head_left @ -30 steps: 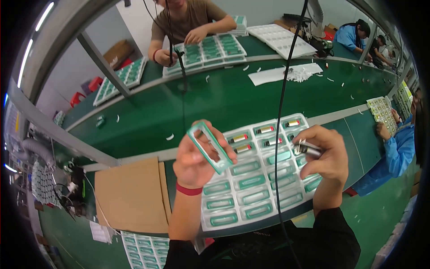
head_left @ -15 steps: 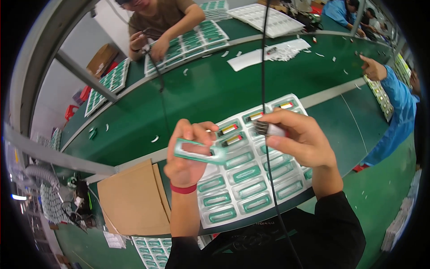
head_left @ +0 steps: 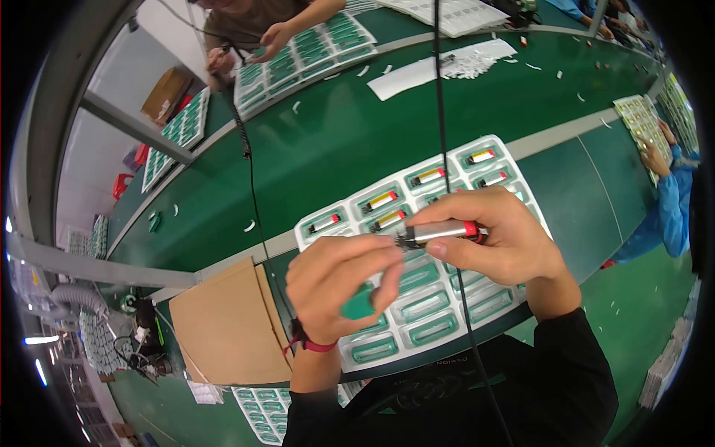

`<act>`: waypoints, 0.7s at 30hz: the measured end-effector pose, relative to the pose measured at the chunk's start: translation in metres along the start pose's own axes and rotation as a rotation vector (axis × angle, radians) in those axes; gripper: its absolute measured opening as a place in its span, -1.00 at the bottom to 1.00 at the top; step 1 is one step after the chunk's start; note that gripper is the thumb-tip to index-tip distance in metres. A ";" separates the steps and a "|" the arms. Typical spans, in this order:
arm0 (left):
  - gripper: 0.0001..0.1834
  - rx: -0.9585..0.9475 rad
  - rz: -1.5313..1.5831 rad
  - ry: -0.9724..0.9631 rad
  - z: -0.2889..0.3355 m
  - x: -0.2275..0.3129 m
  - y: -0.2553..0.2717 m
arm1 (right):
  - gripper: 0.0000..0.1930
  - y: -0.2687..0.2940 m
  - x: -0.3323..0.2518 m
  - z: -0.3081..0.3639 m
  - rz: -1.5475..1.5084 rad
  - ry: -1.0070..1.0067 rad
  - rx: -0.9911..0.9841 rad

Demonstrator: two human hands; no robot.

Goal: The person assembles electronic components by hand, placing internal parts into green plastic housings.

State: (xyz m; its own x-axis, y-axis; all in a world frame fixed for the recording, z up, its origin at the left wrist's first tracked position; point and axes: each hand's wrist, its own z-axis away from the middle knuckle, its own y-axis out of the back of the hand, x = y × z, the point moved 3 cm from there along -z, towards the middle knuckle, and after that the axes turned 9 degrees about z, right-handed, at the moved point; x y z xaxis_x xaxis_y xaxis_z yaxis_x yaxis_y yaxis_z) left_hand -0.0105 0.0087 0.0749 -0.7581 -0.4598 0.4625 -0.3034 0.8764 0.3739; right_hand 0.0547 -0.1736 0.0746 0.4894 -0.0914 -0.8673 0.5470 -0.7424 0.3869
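My right hand (head_left: 495, 235) pinches a small silver cylinder-like unit (head_left: 439, 232) between thumb and fingers. It has a red end near the palm and a black, bristly-looking end toward my left hand. My left hand (head_left: 339, 283) is curled round a green plastic piece (head_left: 360, 304), mostly hidden in the palm. Its fingertips meet the unit's black end, and whether they grip it is hard to make out. Beneath both hands lies a white moulded tray (head_left: 401, 344) with green-lined pockets. Several far pockets hold similar units (head_left: 380, 201) with yellow or silver sides and red ends.
A brown cardboard sheet (head_left: 227, 320) lies left of the tray. Black cables (head_left: 442, 112) hang across the view. Farther off, white strips (head_left: 473, 65) are heaped on a white sheet. Another person handles trays (head_left: 298, 67) opposite; a blue-sleeved person (head_left: 674, 197) works at the right.
My right hand has swung the unit round to lie lengthwise toward my left hand. The green piece has turned into my left palm. The blue-sleeved person's hand has dropped to a tray.
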 end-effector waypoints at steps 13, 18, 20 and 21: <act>-0.74 -0.044 -0.134 -0.046 0.011 -0.007 -0.001 | -0.74 -0.015 0.009 0.000 0.076 -0.063 -0.036; -0.74 0.019 -0.085 0.065 0.013 -0.012 0.000 | -0.73 -0.018 0.008 -0.010 0.065 0.026 -0.042; -0.76 0.030 0.008 0.112 0.009 -0.010 0.000 | -0.72 -0.016 0.009 -0.009 0.060 0.059 -0.034; -0.76 0.027 0.013 0.098 0.006 -0.007 -0.001 | -0.72 -0.014 0.008 -0.009 0.047 0.089 -0.040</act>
State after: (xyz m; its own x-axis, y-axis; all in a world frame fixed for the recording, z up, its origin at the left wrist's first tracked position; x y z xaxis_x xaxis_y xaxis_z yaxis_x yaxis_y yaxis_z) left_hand -0.0088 0.0119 0.0663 -0.7026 -0.4590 0.5437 -0.3102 0.8853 0.3465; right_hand 0.0571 -0.1577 0.0648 0.5725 -0.0646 -0.8174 0.5478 -0.7116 0.4399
